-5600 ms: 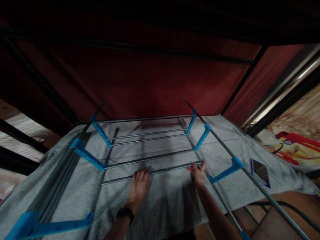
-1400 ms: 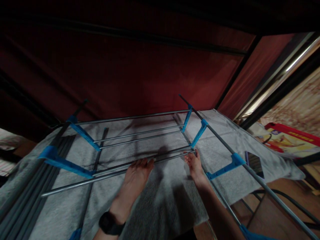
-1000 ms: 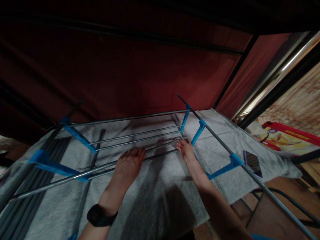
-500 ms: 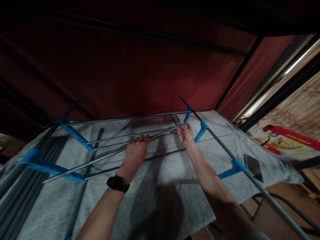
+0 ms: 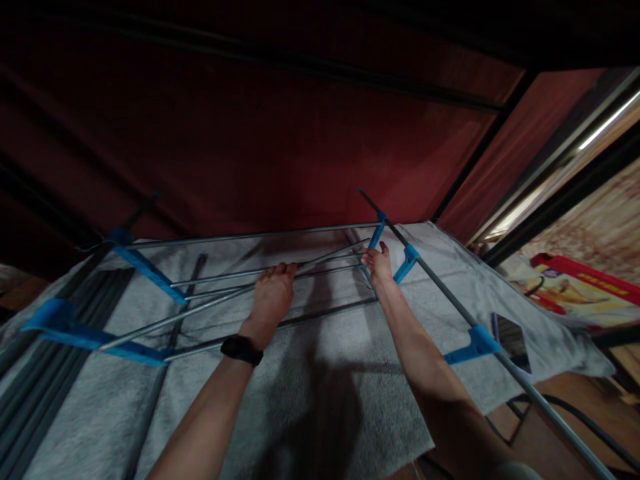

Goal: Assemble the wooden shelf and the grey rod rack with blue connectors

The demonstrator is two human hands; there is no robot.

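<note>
rack (image 5: 240,267) on towel (image 5: 320,373), phone (image 5: 511,341) at right

Grey towel (image 5: 325,373) - rack frame (image 5: 260,273), phone (image 5: 513,340), spare rods (image 5: 30,393)

Right pole's (image 5: 500,357) lower end off-frame

Pretty dim shot overall, the top half is nearly black and the red backdrop (image 5: 280,153) barely registers. Brightest bit is a strip of light (image 5: 607,120) at the upper right. The arms throw a soft dark shadow on the grey towel (image 5: 320,400). Wide-angle lens bends straight lines near the edges. Grainy and soft, mostly in the left corner.
</note>
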